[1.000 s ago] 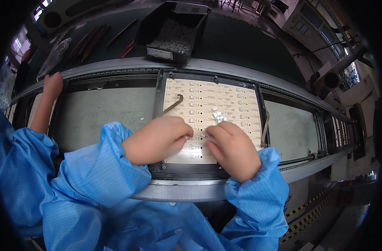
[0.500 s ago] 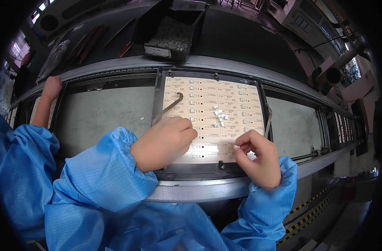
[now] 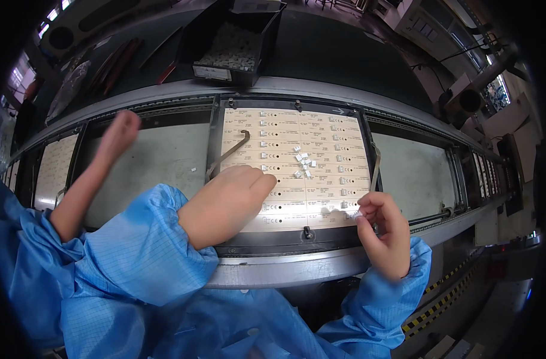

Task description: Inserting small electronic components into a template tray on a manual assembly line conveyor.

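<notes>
A cream circuit-board panel (image 3: 297,192) lies in a black frame (image 3: 261,238) on a rail track. White connectors sit in rows on it, and a loose pile of small white connectors (image 3: 303,163) rests near its middle. My left hand (image 3: 225,200) is closed over the panel's lower left, fingertips bent down by the left row; whatever they hold is hidden. At the lower right corner, my right hand (image 3: 385,230) pinches a small white connector (image 3: 357,215) between thumb and forefinger, close to the panel's surface.
Behind the rail stands a black bin (image 3: 258,60) full of white connectors. A metal clamp arm (image 3: 232,149) crosses the panel's left edge, another (image 3: 376,167) its right. A co-worker's hand (image 3: 122,133) reaches in at left, near another panel (image 3: 55,164). One loose connector (image 3: 194,170) lies left of the frame.
My right hand has moved right, toward the panel's lower right corner, with the connector. My left hand stays over the left row. The co-worker's hand has swung right, off the far rail.
</notes>
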The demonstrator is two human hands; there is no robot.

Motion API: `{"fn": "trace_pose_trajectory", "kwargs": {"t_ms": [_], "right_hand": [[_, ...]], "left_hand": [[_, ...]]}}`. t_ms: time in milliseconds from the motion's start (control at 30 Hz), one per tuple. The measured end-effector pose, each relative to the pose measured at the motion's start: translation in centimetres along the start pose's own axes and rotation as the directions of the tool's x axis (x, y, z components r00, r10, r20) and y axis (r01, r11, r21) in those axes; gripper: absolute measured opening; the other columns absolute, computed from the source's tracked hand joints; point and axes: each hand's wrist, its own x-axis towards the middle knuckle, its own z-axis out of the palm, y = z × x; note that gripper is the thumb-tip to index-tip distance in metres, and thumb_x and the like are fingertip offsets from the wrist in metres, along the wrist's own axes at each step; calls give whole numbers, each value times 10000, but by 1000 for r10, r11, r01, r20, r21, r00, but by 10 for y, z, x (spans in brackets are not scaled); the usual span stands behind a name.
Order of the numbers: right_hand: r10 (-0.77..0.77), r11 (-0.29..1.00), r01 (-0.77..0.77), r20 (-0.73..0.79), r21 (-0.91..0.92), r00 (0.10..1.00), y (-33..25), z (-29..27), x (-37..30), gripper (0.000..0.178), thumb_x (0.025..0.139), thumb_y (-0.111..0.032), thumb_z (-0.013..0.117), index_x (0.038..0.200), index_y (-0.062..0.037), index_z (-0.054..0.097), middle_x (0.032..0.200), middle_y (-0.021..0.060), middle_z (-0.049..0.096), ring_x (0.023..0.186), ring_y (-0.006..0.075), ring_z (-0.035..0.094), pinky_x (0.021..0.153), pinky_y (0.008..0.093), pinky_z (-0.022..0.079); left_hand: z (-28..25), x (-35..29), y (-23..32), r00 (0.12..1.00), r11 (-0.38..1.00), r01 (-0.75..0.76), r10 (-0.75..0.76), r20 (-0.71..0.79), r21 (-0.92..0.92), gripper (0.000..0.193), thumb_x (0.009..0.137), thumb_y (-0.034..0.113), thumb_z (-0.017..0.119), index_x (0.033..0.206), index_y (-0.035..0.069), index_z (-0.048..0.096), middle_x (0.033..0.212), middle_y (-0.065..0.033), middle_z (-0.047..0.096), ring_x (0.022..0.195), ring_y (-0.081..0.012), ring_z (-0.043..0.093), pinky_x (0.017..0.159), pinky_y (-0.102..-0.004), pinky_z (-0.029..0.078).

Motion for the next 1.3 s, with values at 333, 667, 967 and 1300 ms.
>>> {"fn": "trace_pose_trajectory", "kwargs": {"t_ms": [333,667,967,1300], "right_hand": [[-92,963,113,95,-245,991,5,-3,6,168,770,78,587,916,1,556,802,38,565,687,97,539,637,217,440],[-215,773,281,182,-569,959,14,2,4,128,771,42,618,886,3,578,797,126,588,693,247,610,627,313,491],[-186,765,249,166,-594,968,12,5,2,129,761,30,609,881,-8,581,827,134,590,741,307,603,666,365,494],[-223,753,267,148,-601,963,12,8,2,139,757,53,610,883,3,581,833,128,590,730,282,614,658,333,502]], "left_hand": [[-1,-2,-4,992,993,-115,114,46,8,133,718,38,569,846,1,578,878,-119,568,863,-283,570,790,-359,467],[-3,12,4,996,995,-85,86,-19,57,109,751,83,610,842,24,596,852,-88,556,845,-254,564,758,-348,435],[31,42,-1,997,997,32,-38,-72,-74,183,753,61,618,921,-2,580,904,-137,573,902,-301,568,818,-402,447],[37,47,-1,992,994,34,-47,-116,-108,162,733,-11,579,895,-14,584,853,-145,590,873,-313,578,810,-397,459]]}}
